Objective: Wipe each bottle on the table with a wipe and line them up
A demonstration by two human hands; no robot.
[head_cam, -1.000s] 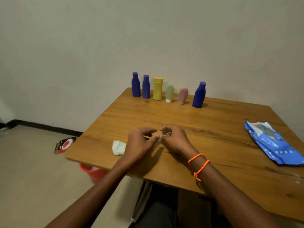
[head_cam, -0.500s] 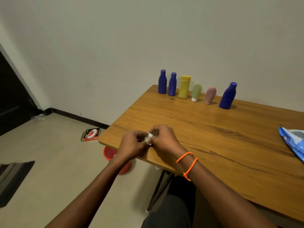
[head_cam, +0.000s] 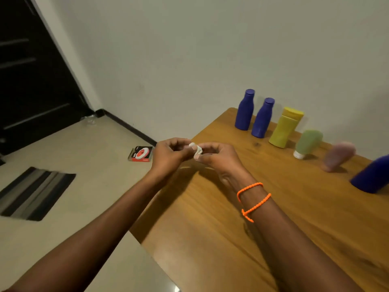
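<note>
Above the table's near-left edge: we see both hands meet around a small crumpled white wipe [head_cam: 196,151], held clear of the brown wooden table [head_cam: 273,218]
Left hand [head_cam: 169,155]: fingers curled, pinching the wipe's left end
Right hand [head_cam: 219,158]: fingers curled, gripping the wipe's right side; an orange beaded cord bracelet [head_cam: 252,198] loops the wrist
Bottles: we count six in a row along the far edge by the wall – a tall dark blue plastic bottle [head_cam: 245,112], a second blue bottle [head_cam: 263,118] just beside it, a yellow flip-cap bottle [head_cam: 286,127], a green squeeze tube on a white cap [head_cam: 308,143], a blurred pink tube [head_cam: 339,155], and a larger blue bottle [head_cam: 372,175] cut by the frame's right edge
Floor: a red and black packet [head_cam: 141,153], a grey striped mat [head_cam: 35,192]
Far left: a dark door [head_cam: 31,70]
</note>
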